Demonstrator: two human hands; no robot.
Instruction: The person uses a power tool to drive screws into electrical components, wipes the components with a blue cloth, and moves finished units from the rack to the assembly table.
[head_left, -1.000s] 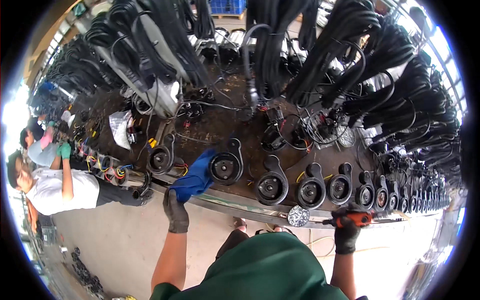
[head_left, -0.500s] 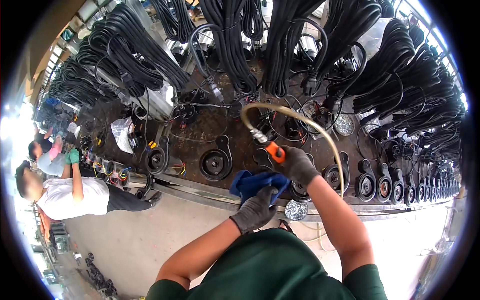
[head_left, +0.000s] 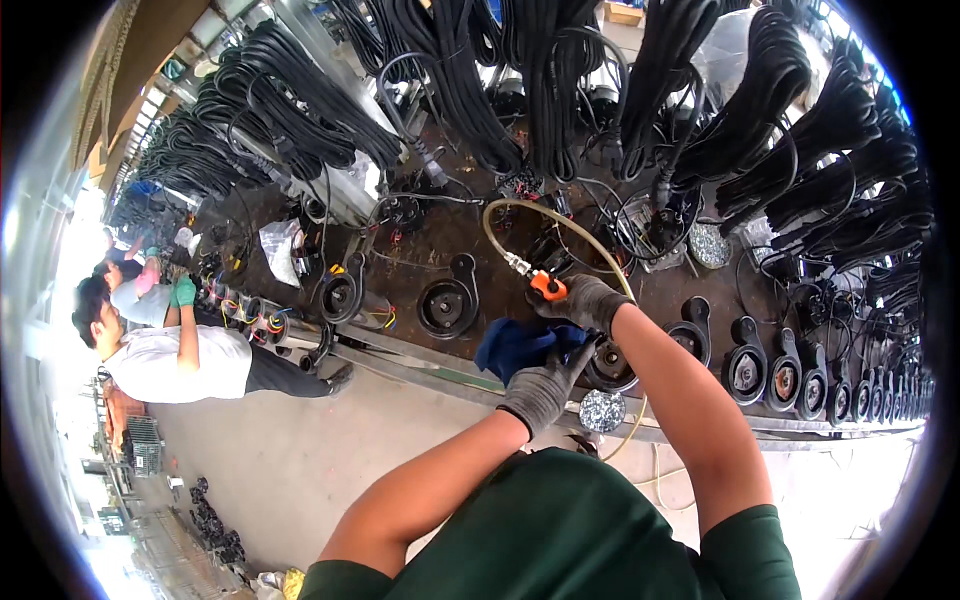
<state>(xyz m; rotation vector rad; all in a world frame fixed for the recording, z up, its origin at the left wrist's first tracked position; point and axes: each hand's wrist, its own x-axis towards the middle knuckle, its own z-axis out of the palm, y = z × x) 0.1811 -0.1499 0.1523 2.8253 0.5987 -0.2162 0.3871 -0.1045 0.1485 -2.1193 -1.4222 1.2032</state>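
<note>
My right hand (head_left: 584, 303), in a dark grey knit glove, is closed around an orange air blow gun (head_left: 547, 285). A clear yellowish hose (head_left: 560, 214) loops from the gun's metal fitting back past my forearm. My left hand (head_left: 548, 390), gloved likewise, grips a crumpled dark blue cloth (head_left: 508, 346) over the bench's near edge. Just right of its fingers lies a round black housing (head_left: 609, 366) with a metal centre, partly hidden by my right arm. Another black housing (head_left: 445, 306) with an upright arm lies to the left of the cloth.
Thick bundles of black cable (head_left: 555, 110) hang along the far side. A row of black housings (head_left: 745, 373) runs right along the bench edge. Dishes of small metal parts (head_left: 602, 411) (head_left: 710, 245) sit nearby. A person in a white shirt (head_left: 185, 362) stands at the left.
My left hand and the cloth have shifted slightly right and up toward the housing beside them. The blow gun stays in my right hand. The whole view has tilted and shifted a little.
</note>
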